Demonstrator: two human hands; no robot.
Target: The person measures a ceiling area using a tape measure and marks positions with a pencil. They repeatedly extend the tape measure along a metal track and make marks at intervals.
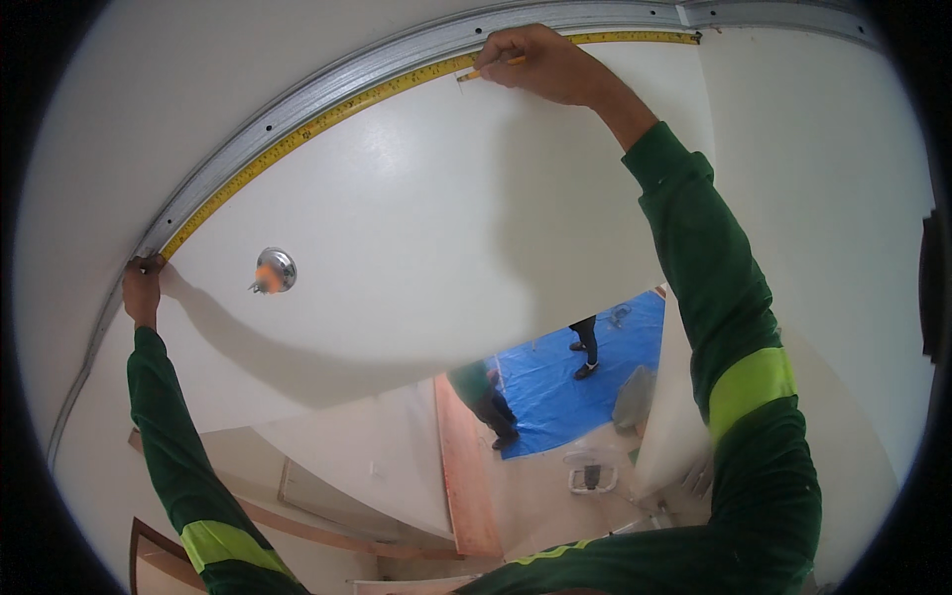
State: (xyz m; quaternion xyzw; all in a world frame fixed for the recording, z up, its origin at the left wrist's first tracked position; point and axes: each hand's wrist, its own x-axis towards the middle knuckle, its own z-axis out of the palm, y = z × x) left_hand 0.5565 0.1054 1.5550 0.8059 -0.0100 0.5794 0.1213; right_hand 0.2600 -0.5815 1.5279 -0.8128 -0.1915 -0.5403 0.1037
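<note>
A yellow tape measure is stretched along a grey metal track at the top of a white wall. Its far right end reaches the corner. My left hand is closed on the tape at its left end, against the track; the case is mostly hidden there. Near the middle of the track, my right hand grips a short yellow pencil. The pencil's end points left, just below the tape, near a faint thin mark on the wall.
A round chrome fitting with an orange part sticks out of the white surface below the tape. Far below, two people stand by a blue sheet on the floor. A white bin is nearer.
</note>
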